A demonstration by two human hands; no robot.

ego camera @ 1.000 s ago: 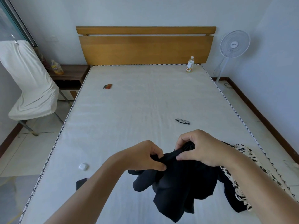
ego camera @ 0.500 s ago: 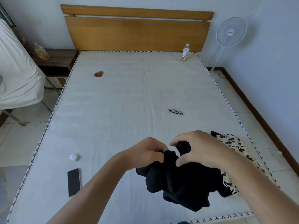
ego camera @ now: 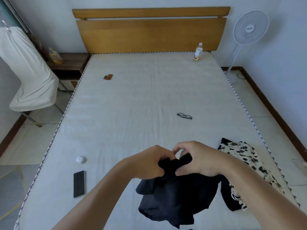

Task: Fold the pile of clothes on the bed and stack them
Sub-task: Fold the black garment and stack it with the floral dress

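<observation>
Left hand (ego camera: pixel 149 161) and right hand (ego camera: pixel 197 159): I see both pinching the bunched top edge of one black garment (ego camera: pixel 174 198), hanging low over the bed (ego camera: pixel 132 105). Soft, light, limp; I'd grip its corners. Floral garment (ego camera: pixel 244 156): lying right.

Two hands – left hand (ego camera: pixel 149 161), right hand (ego camera: pixel 197 158). Two clothes – one black cloth (ego camera: pixel 174 196), one flowery cloth (ego camera: pixel 245 156). One phone (ego camera: pixel 79 183), one pair of glasses (ego camera: pixel 184 116), one bottle (ego camera: pixel 198 52), one fan (ego camera: pixel 250 27).
</observation>
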